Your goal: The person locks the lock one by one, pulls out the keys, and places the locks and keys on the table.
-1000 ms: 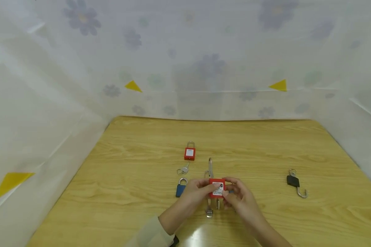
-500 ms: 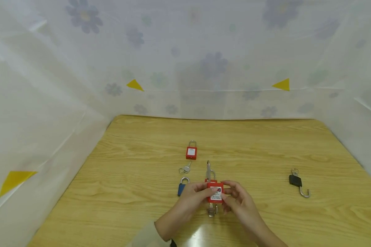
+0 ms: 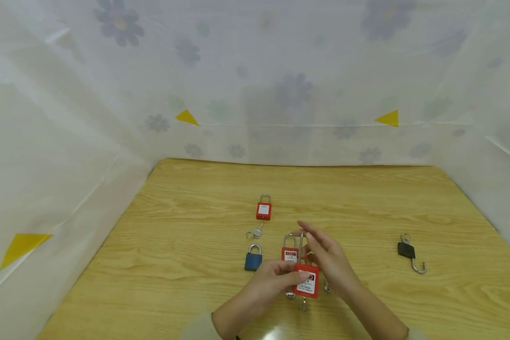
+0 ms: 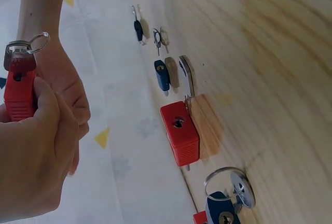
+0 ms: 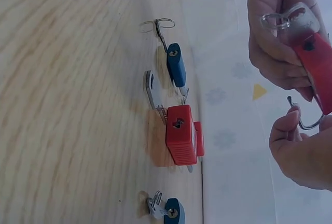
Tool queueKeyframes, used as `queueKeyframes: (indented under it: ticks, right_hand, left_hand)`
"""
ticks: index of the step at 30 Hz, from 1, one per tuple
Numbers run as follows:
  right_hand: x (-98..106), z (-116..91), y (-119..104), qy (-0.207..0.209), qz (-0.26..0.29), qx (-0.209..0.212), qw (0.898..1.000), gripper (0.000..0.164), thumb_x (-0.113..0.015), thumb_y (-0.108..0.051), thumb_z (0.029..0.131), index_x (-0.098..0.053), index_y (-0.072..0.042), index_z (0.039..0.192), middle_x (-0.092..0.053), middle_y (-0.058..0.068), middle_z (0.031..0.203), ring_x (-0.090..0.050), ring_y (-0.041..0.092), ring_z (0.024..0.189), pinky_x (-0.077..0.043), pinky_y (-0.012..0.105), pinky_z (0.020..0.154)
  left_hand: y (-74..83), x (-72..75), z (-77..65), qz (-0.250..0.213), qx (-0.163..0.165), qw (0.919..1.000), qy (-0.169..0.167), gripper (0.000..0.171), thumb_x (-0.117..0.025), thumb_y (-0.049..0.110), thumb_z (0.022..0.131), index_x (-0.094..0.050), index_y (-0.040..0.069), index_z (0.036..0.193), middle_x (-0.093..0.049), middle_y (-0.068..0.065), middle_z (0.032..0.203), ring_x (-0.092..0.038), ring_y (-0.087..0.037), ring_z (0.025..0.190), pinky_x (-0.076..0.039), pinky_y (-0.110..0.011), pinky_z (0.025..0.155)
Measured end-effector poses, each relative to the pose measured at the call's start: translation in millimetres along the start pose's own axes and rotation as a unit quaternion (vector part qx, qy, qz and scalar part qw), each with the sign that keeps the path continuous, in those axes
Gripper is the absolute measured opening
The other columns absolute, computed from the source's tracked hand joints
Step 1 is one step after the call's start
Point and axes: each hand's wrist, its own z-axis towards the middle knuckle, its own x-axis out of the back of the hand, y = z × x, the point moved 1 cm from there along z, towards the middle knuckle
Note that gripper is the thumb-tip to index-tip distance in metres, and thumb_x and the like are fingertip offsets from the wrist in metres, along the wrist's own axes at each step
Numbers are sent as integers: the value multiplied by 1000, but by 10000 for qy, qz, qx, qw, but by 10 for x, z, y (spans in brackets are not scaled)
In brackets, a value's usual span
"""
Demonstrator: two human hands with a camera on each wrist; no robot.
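My left hand (image 3: 265, 288) grips a red padlock (image 3: 307, 283) with a white label, thumb across its front. A key (image 3: 303, 304) sticks out below the padlock, its ring showing in the left wrist view. The shackle stands swung open, its free end in sight in the right wrist view. Around this metal shackle (image 5: 311, 126) the fingers of my right hand (image 3: 329, 257) are curled. A second red padlock (image 3: 290, 254) lies just behind the held one, partly covered by it. Left of the hands is a blue padlock (image 3: 253, 261).
Farther back lie another red padlock (image 3: 263, 211) and a loose key (image 3: 257, 231) with a ring. A black padlock (image 3: 405, 249) with its shackle open is at the right. Beside my right hand lies a small key (image 3: 327, 286). White sheeting (image 3: 221, 141) walls the wooden table.
The held padlock has moved right and toward me. My right hand has gone from its side up to the shackle. The red padlock behind and the blue one show more now.
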Motion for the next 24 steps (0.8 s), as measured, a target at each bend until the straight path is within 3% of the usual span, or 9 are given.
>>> queueKeyframes:
  ticks: [6,10,20,24]
  right_hand:
    - [8,26,-57,166,-90,814,9965,20,-49,-19,97,-59,-19,114,-58,-6,87,-45,1,63,-40,13,54]
    - [29,-8,-113,324,-161,1306,9908,20,-52,-10,94,-63,-25,100,-56,-7,78,-42,0,56,-36,15,46]
    - [19,-81,-161,476,-428,1791,9817,14,-53,-2,92,-60,7,100,-57,-6,74,-44,0,56,-38,17,45]
    - [0,-106,-166,508,-619,1995,9766,15,-52,0,91,-58,11,100,-57,-7,74,-44,0,56,-39,17,44]
  left_hand:
    - [-25,1,-19,74,-275,9995,135,28,-63,13,87,-64,-7,107,-71,-12,96,-61,-5,77,-52,-22,76]
    - [-20,4,-44,140,-479,9985,206,28,-65,13,86,-65,-7,105,-71,-14,95,-60,-4,76,-50,-19,72]
    - [-33,-8,-51,176,-775,9963,321,29,-66,12,84,-65,-9,104,-70,-17,96,-59,-3,75,-49,-15,66]
    - [-26,-10,-52,157,-735,9963,409,29,-67,14,84,-66,-7,104,-70,-15,97,-60,-5,77,-49,-16,67]
